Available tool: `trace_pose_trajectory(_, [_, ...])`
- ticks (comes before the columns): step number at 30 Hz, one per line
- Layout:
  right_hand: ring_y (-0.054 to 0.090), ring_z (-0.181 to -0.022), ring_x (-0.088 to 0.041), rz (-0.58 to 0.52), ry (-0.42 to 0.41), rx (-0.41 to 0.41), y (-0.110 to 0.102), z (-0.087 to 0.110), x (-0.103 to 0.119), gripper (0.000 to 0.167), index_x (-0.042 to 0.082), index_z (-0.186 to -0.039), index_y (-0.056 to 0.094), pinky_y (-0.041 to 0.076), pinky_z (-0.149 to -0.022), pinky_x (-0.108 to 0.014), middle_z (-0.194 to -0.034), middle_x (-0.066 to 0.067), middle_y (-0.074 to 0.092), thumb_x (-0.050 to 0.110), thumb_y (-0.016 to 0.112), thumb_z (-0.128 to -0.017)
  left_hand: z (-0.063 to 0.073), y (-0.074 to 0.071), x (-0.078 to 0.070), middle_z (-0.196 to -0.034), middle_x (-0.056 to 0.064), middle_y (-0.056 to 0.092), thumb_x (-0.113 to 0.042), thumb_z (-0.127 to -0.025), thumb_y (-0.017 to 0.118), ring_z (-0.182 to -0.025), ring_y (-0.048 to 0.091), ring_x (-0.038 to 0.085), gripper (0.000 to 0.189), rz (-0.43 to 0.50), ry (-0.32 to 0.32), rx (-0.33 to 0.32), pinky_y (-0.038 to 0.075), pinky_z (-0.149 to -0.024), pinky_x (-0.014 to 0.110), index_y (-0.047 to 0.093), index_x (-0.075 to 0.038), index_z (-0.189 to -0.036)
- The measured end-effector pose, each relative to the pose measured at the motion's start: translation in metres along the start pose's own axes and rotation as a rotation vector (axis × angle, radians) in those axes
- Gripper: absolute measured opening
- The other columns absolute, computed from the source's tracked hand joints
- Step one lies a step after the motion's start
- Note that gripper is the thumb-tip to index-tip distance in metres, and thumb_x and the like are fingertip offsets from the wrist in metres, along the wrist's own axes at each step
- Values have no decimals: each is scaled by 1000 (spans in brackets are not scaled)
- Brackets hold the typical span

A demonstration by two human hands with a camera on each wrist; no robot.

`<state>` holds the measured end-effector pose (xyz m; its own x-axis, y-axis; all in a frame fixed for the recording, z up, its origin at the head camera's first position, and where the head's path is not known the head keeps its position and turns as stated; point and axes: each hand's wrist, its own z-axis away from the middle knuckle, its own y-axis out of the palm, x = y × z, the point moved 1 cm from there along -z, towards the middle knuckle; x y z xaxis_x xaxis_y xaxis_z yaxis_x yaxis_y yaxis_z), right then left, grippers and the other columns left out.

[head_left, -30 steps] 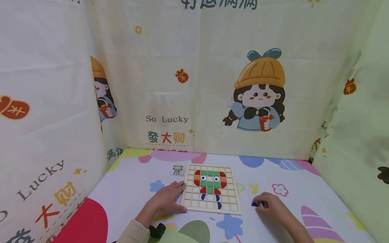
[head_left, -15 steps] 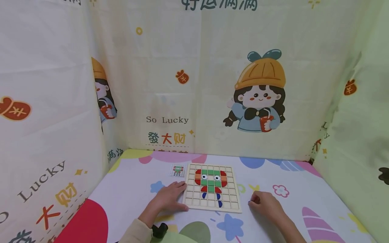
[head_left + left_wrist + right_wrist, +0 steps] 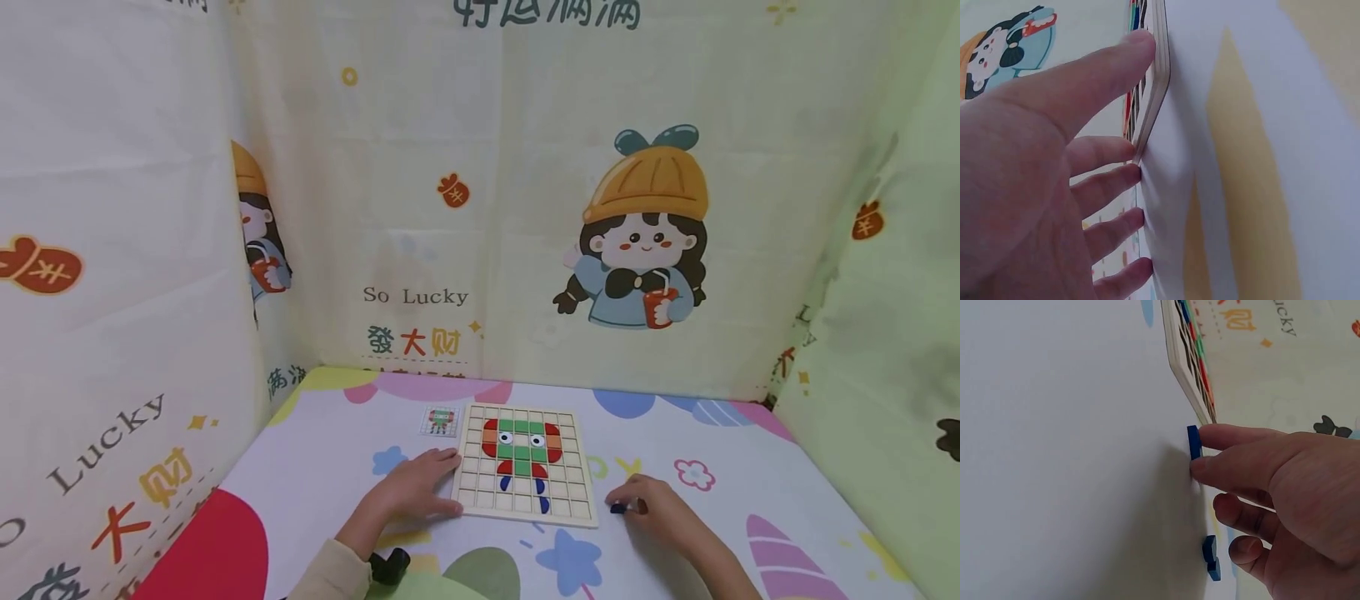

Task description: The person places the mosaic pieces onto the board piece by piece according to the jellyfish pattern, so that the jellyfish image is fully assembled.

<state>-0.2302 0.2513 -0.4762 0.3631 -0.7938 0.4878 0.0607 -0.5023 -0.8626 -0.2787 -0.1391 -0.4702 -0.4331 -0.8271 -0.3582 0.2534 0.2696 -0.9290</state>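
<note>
A square wooden grid board (image 3: 475, 490) lies on the table, its cells partly filled with green, red, orange and blue tiles and two eye tiles. Along its left edge rests my left hand (image 3: 416, 487), fingers extended and thumb at the near corner; the left wrist view shows the thumb (image 3: 1104, 75) against the board's side. Right of the board, my right hand (image 3: 660, 512) pinches a blue tile (image 3: 1194, 442) between thumb and index finger, low over the table. Two more blue tiles (image 3: 1210, 548) sit below the curled other fingers in the right wrist view.
A small pattern card (image 3: 438, 421) with a matching figure lies beside the board's upper left corner. A black object (image 3: 390, 567) is near my left sleeve. Printed cloth walls (image 3: 525, 250) enclose the table's back and sides.
My right hand has shifted slightly left toward the board, and the blue tile, mostly hidden half a second ago, shows at its fingertips again. My left hand stays at the board's edge.
</note>
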Motion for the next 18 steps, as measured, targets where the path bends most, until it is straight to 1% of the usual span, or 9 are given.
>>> trace_pose_trajectory(3, [43, -66, 1, 10, 27, -11, 3, 0, 2, 24, 14, -94, 76, 40, -57, -18, -82, 7, 62, -4, 70, -78, 0, 0, 1, -155, 2, 39, -53, -79, 73, -144, 31, 33, 81, 28, -7, 11, 33, -112, 60, 44, -18, -146])
trace_pose_trajectory(5, [43, -66, 0, 18, 61, -18, 5, 0, 5, 20, 15, -92, 76, 40, -57, -18, -79, 8, 61, 1, 73, -78, 0, 0, 1, -155, 3, 39, -53, -79, 73, -145, 31, 34, 80, 26, -4, 15, 32, -112, 60, 44, -18, -146])
trace_pose_trajectory(8, [44, -64, -2, 26, 135, -35, 11, -2, 10, 14, 18, -88, 73, 40, -57, -18, -75, 9, 57, 9, 76, -78, 0, 0, 1, -155, 3, 38, -52, -79, 73, -145, 30, 35, 80, 16, 0, 19, 32, -112, 61, 44, -18, -146])
trace_pose_trajectory(11, [45, -64, -5, 49, 218, -78, 15, -5, 15, 12, 21, -84, 70, 39, -58, -20, -70, 10, 55, 13, 78, -78, 0, 0, 1, -155, 4, 38, -53, -80, 72, -145, 30, 35, 80, 7, 5, 22, 32, -113, 60, 44, -17, -146])
trace_pose_trajectory(13, [45, -63, -7, 69, 266, -110, 18, -8, 19, 11, 21, -82, 69, 38, -58, -21, -68, 9, 55, 14, 77, -78, -1, 0, 2, -155, 4, 38, -53, -80, 72, -145, 30, 36, 80, 5, 9, 23, 32, -112, 60, 44, -17, -146])
trace_pose_trajectory(16, [46, -62, -9, 98, 317, -137, 20, -11, 22, 9, 18, -86, 69, 37, -57, -23, -67, 8, 55, 15, 75, -79, -2, 0, 2, -155, 4, 37, -53, -80, 72, -145, 30, 36, 80, 2, 20, 22, 31, -113, 60, 44, -17, -146])
trace_pose_trajectory(18, [47, -62, -10, 99, 326, -145, 19, -13, 23, 10, 16, -90, 69, 38, -56, -24, -68, 6, 57, 14, 72, -80, -3, -1, 2, -155, 4, 37, -53, -80, 72, -145, 30, 36, 80, 1, 28, 20, 32, -113, 60, 44, -17, -146])
